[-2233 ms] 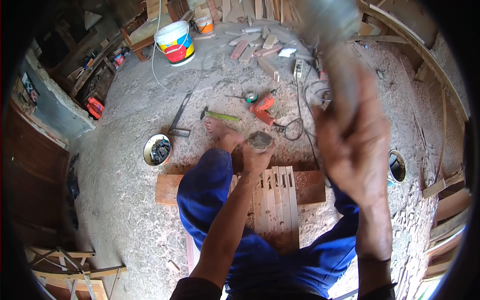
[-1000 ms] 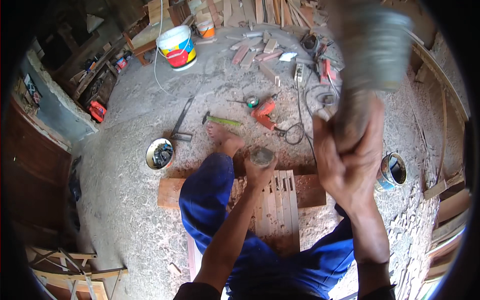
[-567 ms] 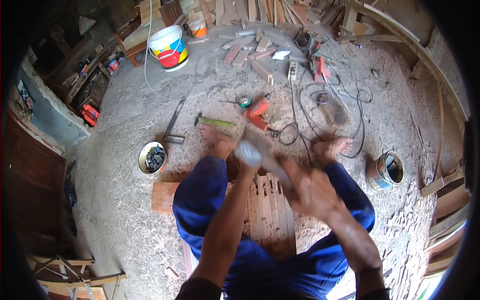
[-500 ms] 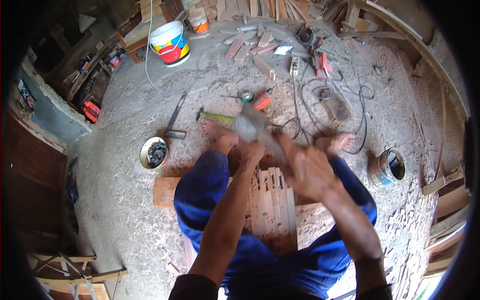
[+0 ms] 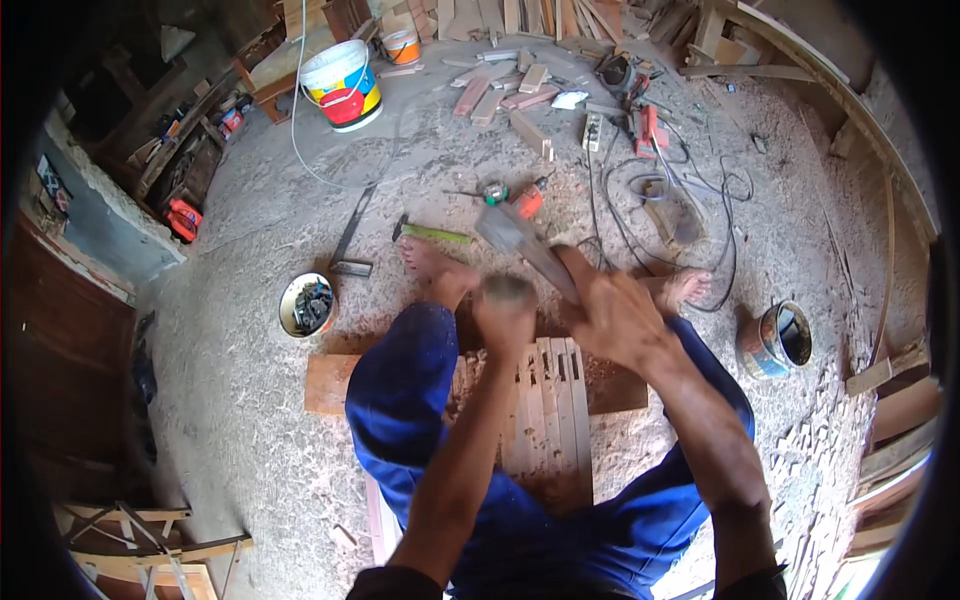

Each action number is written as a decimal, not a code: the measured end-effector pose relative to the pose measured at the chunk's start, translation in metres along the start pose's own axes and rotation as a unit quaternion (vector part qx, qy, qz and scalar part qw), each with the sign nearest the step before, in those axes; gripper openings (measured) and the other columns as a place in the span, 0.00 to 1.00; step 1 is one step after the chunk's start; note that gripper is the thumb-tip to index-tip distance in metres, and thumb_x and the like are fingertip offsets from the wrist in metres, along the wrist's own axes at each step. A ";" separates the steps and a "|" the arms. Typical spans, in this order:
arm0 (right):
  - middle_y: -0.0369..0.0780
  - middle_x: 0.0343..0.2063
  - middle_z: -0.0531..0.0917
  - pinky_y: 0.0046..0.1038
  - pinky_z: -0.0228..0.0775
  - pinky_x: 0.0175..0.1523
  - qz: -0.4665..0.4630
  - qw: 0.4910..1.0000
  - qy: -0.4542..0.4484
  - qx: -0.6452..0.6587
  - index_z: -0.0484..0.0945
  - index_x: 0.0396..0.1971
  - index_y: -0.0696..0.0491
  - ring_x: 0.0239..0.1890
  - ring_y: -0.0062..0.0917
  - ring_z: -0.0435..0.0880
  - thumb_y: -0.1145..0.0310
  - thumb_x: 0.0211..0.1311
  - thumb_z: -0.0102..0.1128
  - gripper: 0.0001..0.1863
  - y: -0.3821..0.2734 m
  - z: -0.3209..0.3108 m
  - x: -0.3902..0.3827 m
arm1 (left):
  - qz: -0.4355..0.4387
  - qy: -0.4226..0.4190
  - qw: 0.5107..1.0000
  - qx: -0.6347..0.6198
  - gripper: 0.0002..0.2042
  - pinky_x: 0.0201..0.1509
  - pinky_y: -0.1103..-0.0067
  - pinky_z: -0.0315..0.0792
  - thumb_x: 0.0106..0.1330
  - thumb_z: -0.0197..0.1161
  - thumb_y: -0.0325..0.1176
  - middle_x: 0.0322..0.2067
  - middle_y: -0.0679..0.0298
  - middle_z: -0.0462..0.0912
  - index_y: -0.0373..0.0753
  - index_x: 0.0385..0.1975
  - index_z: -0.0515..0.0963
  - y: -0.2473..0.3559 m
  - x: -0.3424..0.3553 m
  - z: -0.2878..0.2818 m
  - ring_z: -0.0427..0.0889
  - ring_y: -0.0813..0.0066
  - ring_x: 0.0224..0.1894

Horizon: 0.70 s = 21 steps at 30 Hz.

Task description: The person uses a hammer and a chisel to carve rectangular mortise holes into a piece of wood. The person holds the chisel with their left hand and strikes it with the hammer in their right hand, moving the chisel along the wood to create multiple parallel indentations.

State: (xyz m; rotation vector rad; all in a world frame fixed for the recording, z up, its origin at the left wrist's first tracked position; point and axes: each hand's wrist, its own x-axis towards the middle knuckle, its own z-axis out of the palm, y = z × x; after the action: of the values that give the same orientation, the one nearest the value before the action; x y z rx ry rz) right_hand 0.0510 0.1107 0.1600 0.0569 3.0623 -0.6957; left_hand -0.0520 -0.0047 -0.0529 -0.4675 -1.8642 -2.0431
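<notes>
My right hand [image 5: 625, 320] is wrapped round the handle of a mallet [image 5: 515, 240] with a broad greyish head, raised toward the far left of that hand. My left hand [image 5: 505, 325] is closed round an upright chisel, its rounded handle end [image 5: 506, 291] showing blurred above the fist. The blade is hidden below the hand. Under my hands, between my knees, several wooden strips [image 5: 548, 420] lie side by side, with slots cut near their far ends and wood chips on them. They rest across a wooden board [image 5: 330, 385].
A hammer with a yellow-green handle [image 5: 435, 234], a try square [image 5: 352, 245] and an orange power tool [image 5: 528, 199] lie beyond my feet. A tub of dark bits [image 5: 308, 305] stands left, a can [image 5: 775, 338] right. Cables [image 5: 610, 205] and wood offcuts [image 5: 500, 90] spread farther off.
The mallet has drawn apart from my left fist, uncovering the chisel's handle end. My left hand has shifted slightly nearer and right.
</notes>
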 end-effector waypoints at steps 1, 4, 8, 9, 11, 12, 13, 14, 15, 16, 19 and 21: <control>0.57 0.25 0.83 0.50 0.77 0.38 -0.009 0.998 0.025 0.052 0.61 0.62 0.58 0.30 0.54 0.85 0.75 0.53 0.58 0.34 0.006 0.006 -0.008 | 0.020 0.009 1.000 0.008 0.02 0.34 0.72 0.75 0.59 0.66 0.26 0.32 0.61 0.86 0.36 0.29 0.82 0.012 -0.013 -0.001 0.83 0.73 0.32; 0.56 0.26 0.83 0.48 0.76 0.39 0.023 0.980 0.054 0.191 0.62 0.63 0.56 0.31 0.51 0.86 0.73 0.56 0.58 0.32 0.025 0.025 -0.039 | -0.003 -0.044 0.992 0.122 0.06 0.31 0.70 0.73 0.62 0.63 0.33 0.26 0.65 0.84 0.39 0.26 0.81 0.034 -0.012 0.013 0.81 0.70 0.28; 0.56 0.29 0.84 0.43 0.77 0.41 0.097 0.953 0.016 0.286 0.64 0.64 0.55 0.35 0.48 0.87 0.70 0.58 0.62 0.32 0.019 0.060 -0.079 | -0.238 -0.168 0.951 0.104 0.11 0.22 0.71 0.67 0.61 0.64 0.37 0.16 0.69 0.76 0.39 0.19 0.78 -0.078 0.093 0.002 0.74 0.71 0.16; 0.56 0.29 0.84 0.41 0.77 0.42 0.095 0.953 0.036 0.287 0.64 0.64 0.55 0.36 0.48 0.87 0.69 0.58 0.63 0.33 0.026 0.065 -0.084 | -0.286 -0.143 0.947 0.028 0.11 0.19 0.71 0.65 0.60 0.65 0.35 0.15 0.68 0.75 0.39 0.18 0.76 -0.098 0.109 0.003 0.72 0.72 0.14; 0.55 0.31 0.84 0.38 0.77 0.43 0.252 0.926 -0.048 0.279 0.64 0.64 0.57 0.37 0.45 0.87 0.68 0.58 0.64 0.33 0.039 0.074 -0.105 | -0.437 -0.064 0.897 0.013 0.10 0.15 0.73 0.59 0.57 0.65 0.31 0.14 0.66 0.70 0.40 0.17 0.73 -0.082 0.094 0.034 0.66 0.75 0.11; 0.54 0.31 0.84 0.38 0.77 0.43 0.266 0.908 -0.064 0.319 0.64 0.64 0.58 0.36 0.44 0.87 0.68 0.58 0.64 0.34 0.048 0.086 -0.121 | -0.445 -0.085 0.891 -0.014 0.09 0.16 0.74 0.61 0.59 0.66 0.33 0.15 0.67 0.71 0.42 0.20 0.73 -0.102 0.089 0.032 0.67 0.76 0.12; 0.54 0.30 0.84 0.37 0.77 0.43 0.275 0.889 -0.077 0.359 0.64 0.64 0.59 0.36 0.42 0.87 0.68 0.57 0.65 0.35 0.056 0.100 -0.135 | -0.475 -0.103 0.873 -0.033 0.10 0.15 0.74 0.61 0.59 0.67 0.33 0.15 0.67 0.72 0.41 0.20 0.74 -0.110 0.093 0.027 0.68 0.76 0.12; 0.50 0.28 0.83 0.35 0.76 0.41 0.284 0.876 -0.092 0.379 0.63 0.65 0.59 0.32 0.36 0.86 0.68 0.57 0.66 0.36 0.058 0.109 -0.144 | -0.503 -0.121 0.854 -0.052 0.10 0.15 0.73 0.62 0.58 0.69 0.34 0.15 0.66 0.73 0.40 0.21 0.75 -0.116 0.098 0.019 0.69 0.76 0.12; 0.45 0.27 0.83 0.31 0.76 0.37 0.308 0.846 -0.125 0.417 0.63 0.65 0.58 0.29 0.29 0.84 0.69 0.57 0.66 0.36 0.059 0.116 -0.150 | -0.532 -0.134 0.833 -0.066 0.10 0.15 0.73 0.62 0.58 0.71 0.34 0.15 0.66 0.74 0.39 0.22 0.76 -0.118 0.101 0.005 0.70 0.75 0.12; 0.40 0.24 0.80 0.28 0.73 0.29 0.297 0.836 -0.092 0.452 0.64 0.64 0.58 0.23 0.24 0.80 0.71 0.57 0.65 0.34 0.066 0.133 -0.165 | -0.587 -0.252 0.749 -0.177 0.12 0.16 0.74 0.64 0.59 0.73 0.37 0.16 0.67 0.74 0.39 0.25 0.77 -0.103 0.107 0.002 0.70 0.77 0.12; 0.35 0.20 0.76 0.23 0.69 0.19 0.343 0.760 -0.077 0.547 0.66 0.61 0.57 0.15 0.19 0.76 0.75 0.57 0.65 0.31 0.071 0.149 -0.183 | -0.428 -0.386 0.814 -0.070 0.13 0.18 0.76 0.67 0.58 0.74 0.41 0.16 0.67 0.77 0.40 0.26 0.79 -0.006 0.101 0.018 0.73 0.78 0.14; 0.36 0.22 0.76 0.23 0.69 0.19 0.349 0.714 -0.094 0.600 0.67 0.58 0.57 0.15 0.20 0.76 0.74 0.56 0.67 0.29 0.070 0.159 -0.187 | -0.304 -0.314 0.899 0.026 0.13 0.21 0.76 0.70 0.59 0.74 0.43 0.16 0.66 0.79 0.40 0.27 0.80 0.060 0.096 0.005 0.76 0.77 0.16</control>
State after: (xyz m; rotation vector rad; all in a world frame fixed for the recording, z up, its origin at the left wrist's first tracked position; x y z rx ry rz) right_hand 0.2394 0.0988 -0.0119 0.9507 1.5931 -2.1286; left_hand -0.1097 -0.0073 0.0445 -0.6513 -2.7172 -2.4043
